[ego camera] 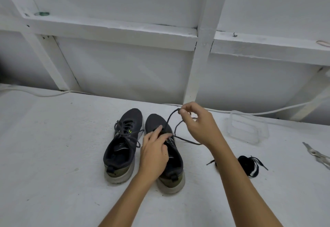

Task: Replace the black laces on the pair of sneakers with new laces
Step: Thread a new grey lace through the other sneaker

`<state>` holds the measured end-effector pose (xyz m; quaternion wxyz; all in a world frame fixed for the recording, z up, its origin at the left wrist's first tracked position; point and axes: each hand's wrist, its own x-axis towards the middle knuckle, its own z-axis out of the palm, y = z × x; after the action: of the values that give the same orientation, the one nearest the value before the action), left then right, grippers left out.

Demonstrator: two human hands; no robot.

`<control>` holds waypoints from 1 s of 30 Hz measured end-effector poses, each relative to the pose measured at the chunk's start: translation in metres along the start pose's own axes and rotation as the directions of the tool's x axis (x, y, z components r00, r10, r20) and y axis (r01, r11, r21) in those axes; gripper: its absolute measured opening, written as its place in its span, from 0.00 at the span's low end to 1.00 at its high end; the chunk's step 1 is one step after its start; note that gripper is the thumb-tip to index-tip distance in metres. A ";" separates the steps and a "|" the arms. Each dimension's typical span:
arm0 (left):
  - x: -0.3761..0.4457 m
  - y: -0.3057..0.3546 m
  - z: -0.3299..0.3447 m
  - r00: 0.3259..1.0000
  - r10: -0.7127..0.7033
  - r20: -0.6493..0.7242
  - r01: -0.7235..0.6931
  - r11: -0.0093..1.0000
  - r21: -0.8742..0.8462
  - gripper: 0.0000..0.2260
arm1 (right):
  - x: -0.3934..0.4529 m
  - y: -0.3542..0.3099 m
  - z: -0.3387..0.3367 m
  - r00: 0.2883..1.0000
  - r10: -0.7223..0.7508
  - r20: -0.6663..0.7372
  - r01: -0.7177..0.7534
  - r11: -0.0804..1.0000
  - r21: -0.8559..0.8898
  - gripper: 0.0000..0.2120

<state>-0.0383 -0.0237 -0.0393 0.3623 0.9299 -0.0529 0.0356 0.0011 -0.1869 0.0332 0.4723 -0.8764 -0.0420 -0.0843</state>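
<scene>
— So, what do I see from the head camera?

— Two dark sneakers stand side by side on the white table, toes pointing away from me. The left sneaker (123,146) has its black lace tied in a loose bow. The right sneaker (165,148) is partly under my left hand (154,152).

— And how is the grip of each hand?

— My left hand rests on the tongue area of the right sneaker; its fingers are extended and press down there, not curled round anything I can see. My right hand (200,125) is raised above the table, just beside the toe of that sneaker. Its thumb and forefinger pinch the black lace (169,118) near its end, the other fingers are curled loosely. The lace runs from this pinch down to the eyelets, and a loop of it lies under my right wrist.

— What else is near?

— To the right lies a bundle of new laces (250,165), black with white. Farther right are scissors (317,155) and a clear plastic container (247,128).
</scene>
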 end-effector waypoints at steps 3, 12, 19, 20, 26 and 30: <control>0.011 -0.002 -0.008 0.997 0.005 0.083 -0.016 0.991 0.136 0.23 | 0.004 0.010 0.009 0.999 -0.048 -0.020 0.043 0.982 -0.182 0.08; 0.011 0.004 -0.022 0.941 -0.337 0.045 0.325 0.931 0.166 0.18 | -0.019 0.048 0.037 0.941 0.198 0.275 -0.101 0.939 -0.330 0.10; 0.013 -0.001 -0.028 0.911 -0.398 0.108 0.329 0.860 0.391 0.29 | -0.021 0.056 0.040 0.944 0.219 0.247 -0.102 0.906 -0.412 0.06; 0.014 -0.001 -0.029 0.917 -0.388 0.094 0.326 0.863 0.387 0.28 | -0.020 0.053 0.038 0.946 0.211 0.246 -0.113 0.926 -0.360 0.05; 0.014 0.007 -0.036 0.995 -0.090 -0.044 0.098 0.966 0.240 0.23 | -0.016 0.016 0.012 0.976 0.123 0.179 -0.113 0.991 -0.064 0.04; 0.029 0.011 -0.036 0.981 0.193 0.020 -0.194 0.963 0.187 0.17 | -0.013 0.000 0.001 0.974 0.091 0.206 -0.110 0.990 0.086 0.04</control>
<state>-0.0122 -0.0098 -0.0025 0.2677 0.9503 -0.1402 0.0747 -0.0113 -0.1856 0.0304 0.5110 -0.8576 -0.0493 0.0311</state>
